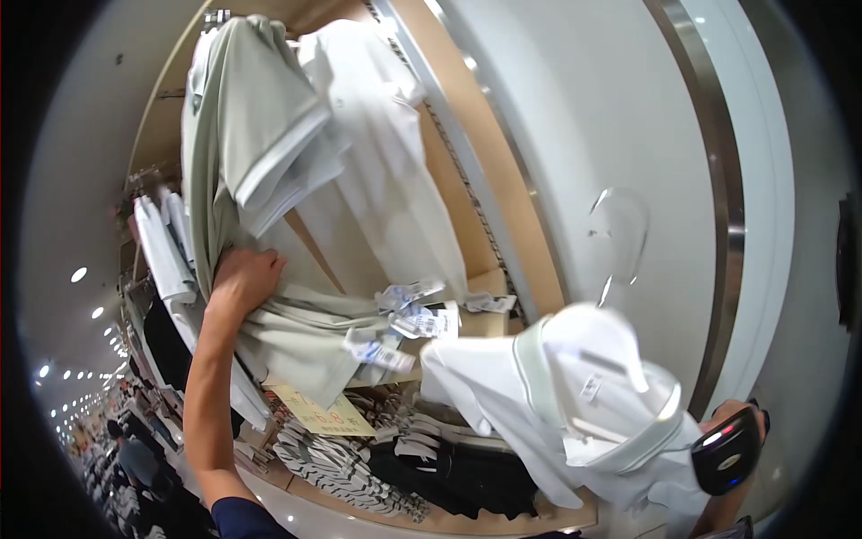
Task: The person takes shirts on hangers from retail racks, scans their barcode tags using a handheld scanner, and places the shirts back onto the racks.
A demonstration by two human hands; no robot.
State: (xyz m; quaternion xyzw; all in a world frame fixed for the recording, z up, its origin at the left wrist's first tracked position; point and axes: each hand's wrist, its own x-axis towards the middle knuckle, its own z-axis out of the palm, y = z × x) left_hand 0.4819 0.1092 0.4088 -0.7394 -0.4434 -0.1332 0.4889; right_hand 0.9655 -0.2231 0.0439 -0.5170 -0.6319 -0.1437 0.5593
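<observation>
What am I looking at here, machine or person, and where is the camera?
There is no machine: these are a person's bare hands, seen from a camera on their head. This single picture looks toward a clothes rack. The left hand touches a pale green garment hanging beside a white one. The right hand, with a black device at it, seems to hold a white shirt, though its grip is hidden. Tags dangle between; below are a yellow sign and more clothes.

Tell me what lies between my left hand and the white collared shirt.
Between your left hand and the white collared shirt, the head view shows pale green fabric and a cluster of tags.
</observation>
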